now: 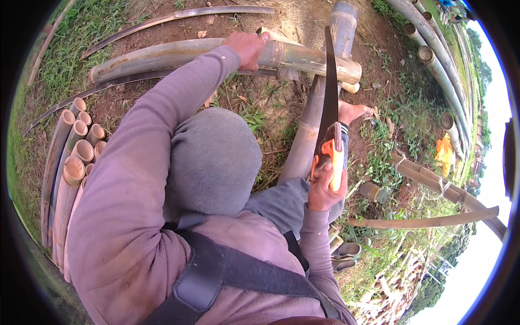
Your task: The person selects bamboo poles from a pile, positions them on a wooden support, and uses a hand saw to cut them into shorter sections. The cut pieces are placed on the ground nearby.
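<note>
A thick bamboo pole (162, 57) lies crosswise over another bamboo pole (306, 132) that slants away from me. My left hand (246, 50) is closed over the top of the crosswise pole, left of the crossing. In my right hand (325, 187) is the orange handle of a hand saw (329, 103), its dark blade pointing away from me. The blade passes across the crosswise pole near its right end; whether its teeth touch the bamboo I cannot tell. My bare foot (353, 112) rests just right of the slanting pole.
Cut bamboo lengths (73, 170) stand bundled at the left. Split bamboo strips (179, 16) lie at the far side. Long poles (436, 65) are stacked at the far right, near a yellow cloth (445, 153). Shoes (346, 250) and bamboo offcuts (387, 287) lie at the near right.
</note>
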`<action>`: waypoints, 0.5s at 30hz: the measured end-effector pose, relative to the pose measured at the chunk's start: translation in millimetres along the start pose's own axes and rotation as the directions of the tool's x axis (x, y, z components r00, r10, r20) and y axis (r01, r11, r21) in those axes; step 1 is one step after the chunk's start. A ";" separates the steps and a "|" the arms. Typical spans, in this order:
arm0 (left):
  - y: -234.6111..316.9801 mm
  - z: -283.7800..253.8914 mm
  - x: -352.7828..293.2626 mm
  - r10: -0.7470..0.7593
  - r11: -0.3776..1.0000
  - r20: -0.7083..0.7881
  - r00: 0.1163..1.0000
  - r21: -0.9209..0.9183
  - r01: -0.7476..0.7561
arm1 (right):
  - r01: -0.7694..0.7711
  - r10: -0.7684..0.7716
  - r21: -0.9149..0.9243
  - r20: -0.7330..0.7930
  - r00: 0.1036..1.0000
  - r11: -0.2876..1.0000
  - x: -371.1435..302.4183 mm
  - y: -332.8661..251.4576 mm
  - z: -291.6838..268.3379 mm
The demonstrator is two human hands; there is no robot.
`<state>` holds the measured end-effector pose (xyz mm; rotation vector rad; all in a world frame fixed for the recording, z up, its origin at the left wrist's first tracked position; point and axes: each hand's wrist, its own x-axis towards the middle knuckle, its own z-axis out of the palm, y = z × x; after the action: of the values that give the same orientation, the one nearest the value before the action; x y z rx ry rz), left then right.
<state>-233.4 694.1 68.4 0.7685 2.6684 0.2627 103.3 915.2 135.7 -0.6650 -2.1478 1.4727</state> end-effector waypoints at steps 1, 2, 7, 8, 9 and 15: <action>7.4 -3.4 0.7 0.000 1.000 0.017 1.000 0.002 0.000 | 0.031 -0.033 -0.092 -0.017 0.999 0.995 33.7 0.8 22.2; 10.1 -6.7 1.6 0.022 1.000 -0.002 1.000 0.009 -0.022 | 0.087 -0.088 -0.110 -0.012 0.996 0.990 72.9 11.7 39.3; 4.2 -17.2 -5.6 0.001 1.000 0.012 1.000 0.007 -0.001 | 0.054 -0.053 -0.021 0.030 0.998 0.998 81.2 -6.2 48.5; -3.0 -22.3 -0.6 0.003 1.000 -0.014 1.000 0.013 -0.003 | 0.010 -0.009 -0.028 0.021 1.000 1.000 58.4 -10.3 34.3; -8.6 -18.3 0.2 0.001 1.000 -0.024 1.000 0.013 -0.001 | -0.049 0.049 -0.044 0.019 0.999 0.998 23.7 -11.2 12.5; -5.0 -3.2 0.0 0.023 1.000 -0.039 0.999 0.002 -0.023 | -0.056 0.057 0.012 -0.027 0.998 0.998 -30.5 -15.1 -14.7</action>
<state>-237.0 689.7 70.0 0.8033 2.6979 0.2849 134.0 902.3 151.9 -0.7431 -2.1145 1.4950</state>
